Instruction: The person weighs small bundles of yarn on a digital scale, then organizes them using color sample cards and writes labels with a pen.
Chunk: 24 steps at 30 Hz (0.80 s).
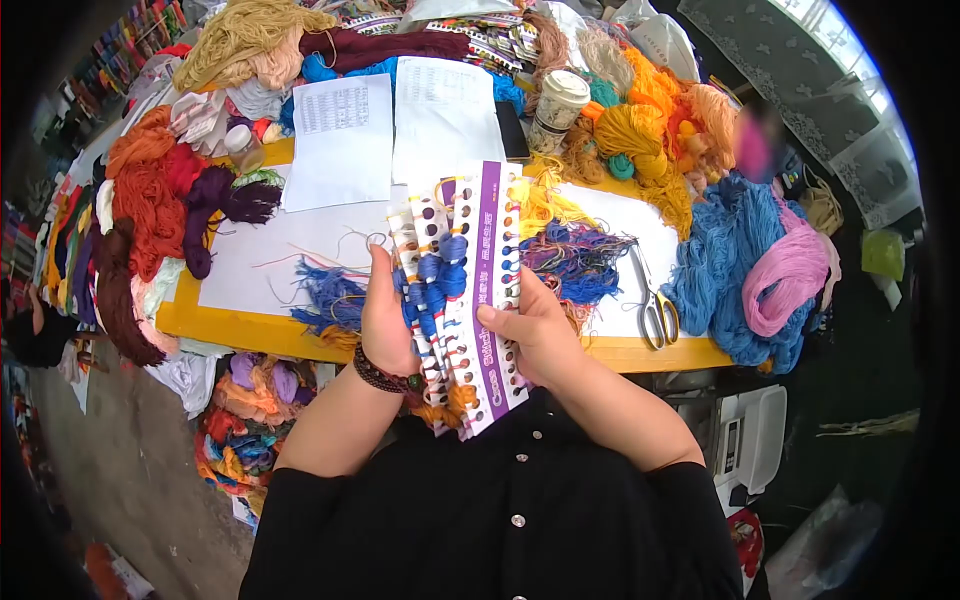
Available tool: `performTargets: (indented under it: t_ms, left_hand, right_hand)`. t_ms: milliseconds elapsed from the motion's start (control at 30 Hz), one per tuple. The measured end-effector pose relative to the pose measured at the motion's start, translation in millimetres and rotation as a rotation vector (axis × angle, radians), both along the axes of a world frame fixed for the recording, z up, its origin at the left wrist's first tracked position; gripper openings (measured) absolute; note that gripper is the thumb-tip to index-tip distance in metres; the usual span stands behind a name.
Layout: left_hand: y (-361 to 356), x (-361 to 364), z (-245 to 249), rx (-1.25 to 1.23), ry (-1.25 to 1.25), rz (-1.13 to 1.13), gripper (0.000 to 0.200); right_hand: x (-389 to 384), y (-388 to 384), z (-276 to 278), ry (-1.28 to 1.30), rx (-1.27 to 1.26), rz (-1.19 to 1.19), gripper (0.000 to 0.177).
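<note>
Several long punched thread cards [488,290] are held upright in front of my chest, over the table's front edge. The nearest has a purple printed strip, and blue, white and orange threads [430,290] run through the holes. My left hand [388,315] supports the bundle from its left side, thumb raised, with a dark beaded bracelet at the wrist. On the right side, my right hand [540,325] grips the cards with the thumb across the front. Loose multicoloured threads [575,262] lie behind my right hand, and blue threads [335,298] lie left of my left hand.
Scissors [655,300] lie at the right on the yellow-edged table [240,330]. Printed sheets [343,140], a paper cup [558,110] and a dark phone [512,130] are at the back. Red yarn [150,200] is on the left, blue yarn [725,260] on the right.
</note>
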State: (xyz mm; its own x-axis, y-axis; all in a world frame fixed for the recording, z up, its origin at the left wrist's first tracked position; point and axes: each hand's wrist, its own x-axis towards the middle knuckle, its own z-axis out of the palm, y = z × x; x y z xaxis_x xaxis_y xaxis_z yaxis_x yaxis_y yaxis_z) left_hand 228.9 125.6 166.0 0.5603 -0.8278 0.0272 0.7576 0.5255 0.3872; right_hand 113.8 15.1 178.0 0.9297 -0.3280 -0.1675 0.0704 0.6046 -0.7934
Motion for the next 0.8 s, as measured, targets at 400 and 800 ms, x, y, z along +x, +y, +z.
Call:
performTargets:
  t_ms: [400,800]
  left_hand:
    - [-9,2,-29,0.026,0.087,-0.074,0.046]
    - [-7,-13,1,-0.012,0.002,-0.027,0.061]
  right_hand:
    - [1,-4,-5,-0.036,0.008,0.02,0.05]
    - [3,-9,-3,-0.034,-0.083,-0.059,0.051]
